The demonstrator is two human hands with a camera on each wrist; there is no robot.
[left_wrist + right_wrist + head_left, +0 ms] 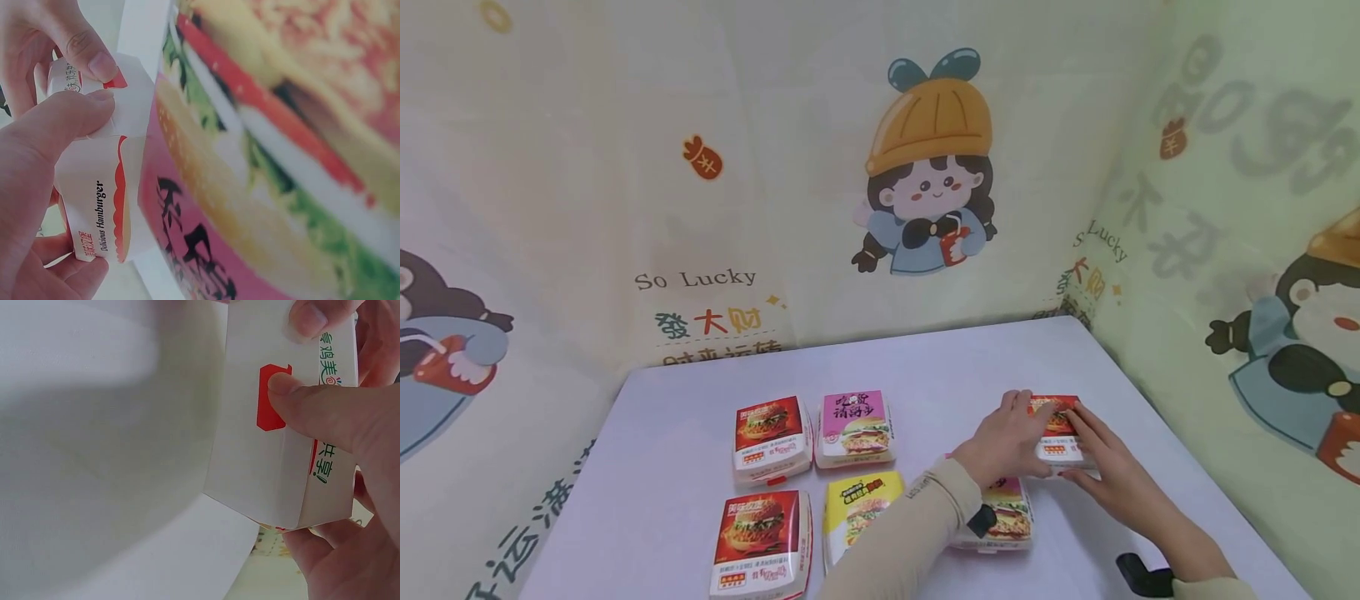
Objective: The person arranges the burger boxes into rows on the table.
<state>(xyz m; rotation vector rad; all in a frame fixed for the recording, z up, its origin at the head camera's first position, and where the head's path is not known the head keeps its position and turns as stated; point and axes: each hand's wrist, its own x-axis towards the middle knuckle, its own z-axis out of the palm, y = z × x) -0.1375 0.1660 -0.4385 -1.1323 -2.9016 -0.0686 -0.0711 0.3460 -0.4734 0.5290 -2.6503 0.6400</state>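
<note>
A hamburger box (1063,452) with a red printed top is between my two hands at the right of the table. My left hand (1009,437) grips its left side, thumb on the front face and fingers round the back. From the right, my right hand (1122,483) holds the opposite side. In the right wrist view, my right thumb presses on a red tab (267,415) on the white front panel. Close by, a pink hamburger box (1013,521) is partly covered by my left arm; its printed top fills much of the left wrist view.
Left of my hands lie a red box (772,442), a pink box (854,429), another red box (762,542) and a yellow box (856,504) partly behind my left sleeve. The white table (925,362) meets printed cloth walls at the back and right.
</note>
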